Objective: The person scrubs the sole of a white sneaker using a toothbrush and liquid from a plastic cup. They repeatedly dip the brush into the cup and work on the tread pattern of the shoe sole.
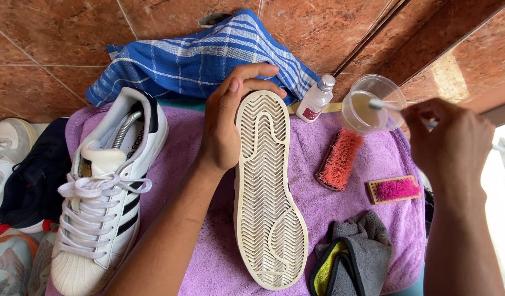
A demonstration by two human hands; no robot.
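My left hand [226,118] grips the heel end of a white sneaker [267,192] held sole-up on a purple towel [340,203]; its cream ribbed sole faces me. My right hand [449,143] holds a small toothbrush [379,104] whose head dips into a clear plastic cup [369,111] of cloudy liquid at the towel's far right. The matching white sneaker [104,192] with black stripes and white laces stands upright at the left, with a shoe tree inside.
A blue checked cloth [192,60] lies behind the towel on reddish floor tiles. A small clear bottle [316,98], an orange-bristled brush [340,159], a pink-bristled wooden brush [394,189] and a grey-yellow cloth [351,257] lie on the right. Other shoes [22,175] crowd the left edge.
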